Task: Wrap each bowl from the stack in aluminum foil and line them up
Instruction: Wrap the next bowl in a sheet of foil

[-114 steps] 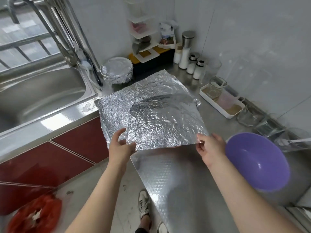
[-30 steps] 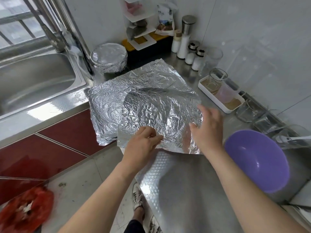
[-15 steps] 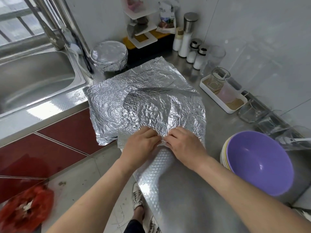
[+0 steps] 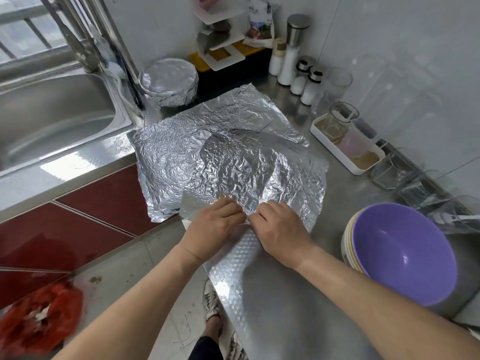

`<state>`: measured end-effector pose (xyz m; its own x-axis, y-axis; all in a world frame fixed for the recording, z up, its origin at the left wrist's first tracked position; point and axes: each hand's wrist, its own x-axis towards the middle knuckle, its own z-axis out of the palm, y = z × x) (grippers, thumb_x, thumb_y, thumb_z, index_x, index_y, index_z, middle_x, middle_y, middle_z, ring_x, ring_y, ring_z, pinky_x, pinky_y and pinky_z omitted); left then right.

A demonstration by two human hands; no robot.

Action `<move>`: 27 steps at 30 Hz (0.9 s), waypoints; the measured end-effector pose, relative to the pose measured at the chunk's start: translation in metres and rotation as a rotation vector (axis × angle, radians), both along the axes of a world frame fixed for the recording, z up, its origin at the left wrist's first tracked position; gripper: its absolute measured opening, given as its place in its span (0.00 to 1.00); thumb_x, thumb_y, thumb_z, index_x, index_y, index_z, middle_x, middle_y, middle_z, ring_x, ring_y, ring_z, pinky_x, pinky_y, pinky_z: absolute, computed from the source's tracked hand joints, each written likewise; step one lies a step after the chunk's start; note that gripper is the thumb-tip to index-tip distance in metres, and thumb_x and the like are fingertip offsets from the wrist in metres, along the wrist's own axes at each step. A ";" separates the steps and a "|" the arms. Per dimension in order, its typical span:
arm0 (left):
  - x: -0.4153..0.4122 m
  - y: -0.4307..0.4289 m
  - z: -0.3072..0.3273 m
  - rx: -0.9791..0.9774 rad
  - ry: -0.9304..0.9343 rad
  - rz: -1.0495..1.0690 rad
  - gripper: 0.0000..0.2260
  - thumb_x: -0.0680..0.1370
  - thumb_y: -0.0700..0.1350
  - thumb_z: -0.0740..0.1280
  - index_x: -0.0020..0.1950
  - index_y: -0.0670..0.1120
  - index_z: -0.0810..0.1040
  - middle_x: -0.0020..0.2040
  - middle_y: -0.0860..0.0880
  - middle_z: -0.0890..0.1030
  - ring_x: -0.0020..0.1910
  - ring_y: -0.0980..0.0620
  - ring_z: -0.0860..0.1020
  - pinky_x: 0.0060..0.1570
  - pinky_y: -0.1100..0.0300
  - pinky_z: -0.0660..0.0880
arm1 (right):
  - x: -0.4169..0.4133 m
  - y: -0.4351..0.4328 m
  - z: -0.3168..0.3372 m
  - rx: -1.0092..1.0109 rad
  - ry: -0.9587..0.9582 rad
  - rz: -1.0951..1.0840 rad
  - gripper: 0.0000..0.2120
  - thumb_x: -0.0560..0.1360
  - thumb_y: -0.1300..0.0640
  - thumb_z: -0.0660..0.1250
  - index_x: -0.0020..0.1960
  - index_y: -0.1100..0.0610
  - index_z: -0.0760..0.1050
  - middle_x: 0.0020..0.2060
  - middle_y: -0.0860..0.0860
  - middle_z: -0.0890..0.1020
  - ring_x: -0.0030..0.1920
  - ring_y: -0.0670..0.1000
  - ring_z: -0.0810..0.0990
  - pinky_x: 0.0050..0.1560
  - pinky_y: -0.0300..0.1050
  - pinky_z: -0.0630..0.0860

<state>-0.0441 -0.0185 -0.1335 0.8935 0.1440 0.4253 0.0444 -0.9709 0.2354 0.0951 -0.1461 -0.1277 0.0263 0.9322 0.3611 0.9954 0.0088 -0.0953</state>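
Silver crinkled foil sheet (image 4: 246, 172) lies on the steel table (image 4: 285, 294); the left hand (image 4: 213, 227) and right hand (image 4: 280, 227) meet at its near edge, fingers pinching it.

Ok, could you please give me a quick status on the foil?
Left hand and right hand pinch top sheet's near edge. One wrapped bowl by sink; stack unwrapped, at right. Second sheet lies under top sheet.

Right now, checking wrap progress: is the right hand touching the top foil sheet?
Touching. Head view: right hand pinches top foil sheet at its near edge.
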 end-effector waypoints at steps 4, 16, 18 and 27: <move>-0.006 0.009 0.002 -0.028 0.008 0.031 0.08 0.77 0.41 0.65 0.47 0.42 0.84 0.46 0.47 0.83 0.50 0.47 0.77 0.49 0.55 0.76 | 0.010 0.001 0.008 -0.066 0.204 -0.012 0.11 0.76 0.52 0.61 0.43 0.55 0.80 0.39 0.49 0.78 0.40 0.53 0.76 0.40 0.49 0.73; 0.001 -0.006 0.008 -0.179 0.066 0.063 0.09 0.78 0.49 0.68 0.52 0.46 0.85 0.47 0.50 0.82 0.46 0.49 0.77 0.44 0.55 0.77 | 0.018 -0.005 0.002 0.009 0.025 0.059 0.10 0.76 0.52 0.63 0.44 0.56 0.81 0.41 0.49 0.79 0.42 0.52 0.77 0.44 0.47 0.70; 0.002 -0.004 0.007 -0.168 0.063 0.057 0.09 0.77 0.49 0.69 0.51 0.46 0.85 0.47 0.50 0.83 0.46 0.49 0.77 0.45 0.56 0.77 | 0.017 -0.004 -0.001 0.022 -0.001 0.065 0.06 0.76 0.55 0.66 0.44 0.56 0.80 0.41 0.50 0.79 0.42 0.53 0.76 0.43 0.48 0.71; 0.002 -0.003 0.002 -0.144 0.034 0.068 0.08 0.69 0.35 0.76 0.46 0.44 0.86 0.46 0.49 0.84 0.47 0.48 0.79 0.45 0.57 0.77 | 0.016 -0.005 0.000 -0.002 0.025 0.034 0.04 0.76 0.56 0.68 0.43 0.55 0.78 0.39 0.50 0.77 0.41 0.53 0.74 0.41 0.47 0.70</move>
<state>-0.0426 -0.0212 -0.1320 0.8930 0.2618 0.3660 0.1190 -0.9218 0.3690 0.1112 -0.1506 -0.1275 0.0036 0.9333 0.3592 0.9918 0.0426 -0.1205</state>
